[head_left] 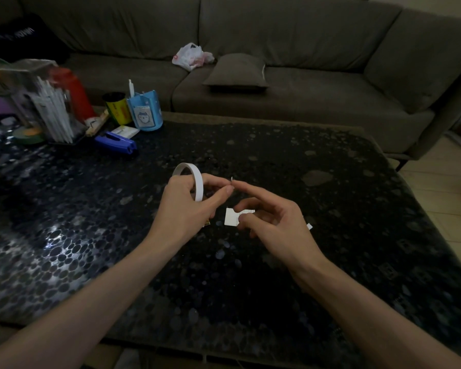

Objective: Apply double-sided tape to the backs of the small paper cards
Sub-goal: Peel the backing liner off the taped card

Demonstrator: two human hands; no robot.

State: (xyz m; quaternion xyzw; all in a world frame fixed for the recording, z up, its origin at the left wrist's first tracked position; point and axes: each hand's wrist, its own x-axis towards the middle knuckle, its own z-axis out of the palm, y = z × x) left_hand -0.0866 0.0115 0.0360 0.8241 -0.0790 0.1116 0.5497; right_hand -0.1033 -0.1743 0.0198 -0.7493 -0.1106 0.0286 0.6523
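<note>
My left hand (186, 206) grips a thin white roll of double-sided tape (190, 177) above the middle of the dark table, and its thumb and forefinger pinch a tiny white bit of tape (231, 180) at the tips. My right hand (272, 219) is just to the right; its forefinger points at that bit of tape and touches it, while its thumb and lower fingers hold a small white paper card (232, 217). A small white scrap (309, 226) shows past the right hand's far side. Something small and yellowish (206, 223) peeks out under my left hand.
The dark pebble-patterned table (277, 155) has clutter at its far left: a blue stapler (116, 142), a blue pen cup (145, 110), a yellow can (117, 107), a red bottle (75, 91) and a clear holder with white sticks (51, 110). A grey sofa (277, 75) with a plastic bag (192, 55) stands behind.
</note>
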